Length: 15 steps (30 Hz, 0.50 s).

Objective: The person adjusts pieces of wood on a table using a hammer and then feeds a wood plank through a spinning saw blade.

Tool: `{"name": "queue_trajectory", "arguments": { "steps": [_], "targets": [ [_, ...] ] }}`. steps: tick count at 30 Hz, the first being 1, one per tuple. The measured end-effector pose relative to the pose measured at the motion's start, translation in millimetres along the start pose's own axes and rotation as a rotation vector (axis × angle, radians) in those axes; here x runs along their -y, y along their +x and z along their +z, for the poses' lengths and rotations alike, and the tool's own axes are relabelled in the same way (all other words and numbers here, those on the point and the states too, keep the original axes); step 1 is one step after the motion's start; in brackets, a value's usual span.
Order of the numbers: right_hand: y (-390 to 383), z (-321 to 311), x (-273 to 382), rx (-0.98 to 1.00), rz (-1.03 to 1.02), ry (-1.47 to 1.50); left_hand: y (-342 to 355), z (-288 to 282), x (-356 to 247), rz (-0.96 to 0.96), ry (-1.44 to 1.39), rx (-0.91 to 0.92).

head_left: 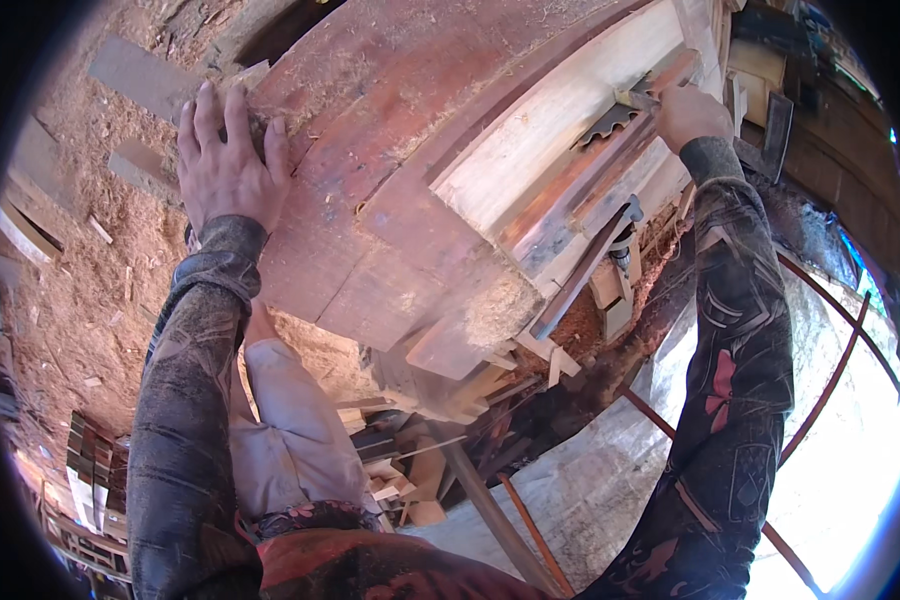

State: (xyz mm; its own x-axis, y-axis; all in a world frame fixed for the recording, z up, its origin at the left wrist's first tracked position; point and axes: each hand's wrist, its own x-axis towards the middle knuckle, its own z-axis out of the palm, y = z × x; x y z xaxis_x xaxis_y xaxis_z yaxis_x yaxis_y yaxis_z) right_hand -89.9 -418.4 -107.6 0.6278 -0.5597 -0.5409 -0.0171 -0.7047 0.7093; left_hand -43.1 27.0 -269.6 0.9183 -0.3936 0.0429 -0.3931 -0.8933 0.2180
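My left hand (232,165) lies palm down with its fingers apart at the left edge of the worn reddish wooden bench (370,150). A small dark shape under its fingers is mostly hidden. Over on the right, my right hand (692,115) is closed around a reddish-brown wooden piece (673,70); its full shape is hidden. Beside that hand, a dark metal strip with a wavy edge (607,125) lies over a pale wooden board (530,140). Reddish wooden strips (580,195) run along the board's near side.
Sawdust (505,308) is heaped on the bench's near corner. A metal clamp (625,240) sits at the bench's right edge. Wood offcuts (405,480) lie below. Boards (145,75) rest on the sawdust-covered ground at left. A metal bar (490,510) crosses a pale sheet at lower right.
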Motion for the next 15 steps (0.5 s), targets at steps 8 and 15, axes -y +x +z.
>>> {"name": "queue_trajectory", "arguments": {
  "steps": [8,15],
  "targets": [
    [-14,29,-2,-0.025,0.091,0.131,1,-4,-4,0.047,0.03,-0.022],
    [-157,115,21,-0.181,0.363,0.745,-1,-2,-1,0.058,0.025,0.001]
  ]
}}
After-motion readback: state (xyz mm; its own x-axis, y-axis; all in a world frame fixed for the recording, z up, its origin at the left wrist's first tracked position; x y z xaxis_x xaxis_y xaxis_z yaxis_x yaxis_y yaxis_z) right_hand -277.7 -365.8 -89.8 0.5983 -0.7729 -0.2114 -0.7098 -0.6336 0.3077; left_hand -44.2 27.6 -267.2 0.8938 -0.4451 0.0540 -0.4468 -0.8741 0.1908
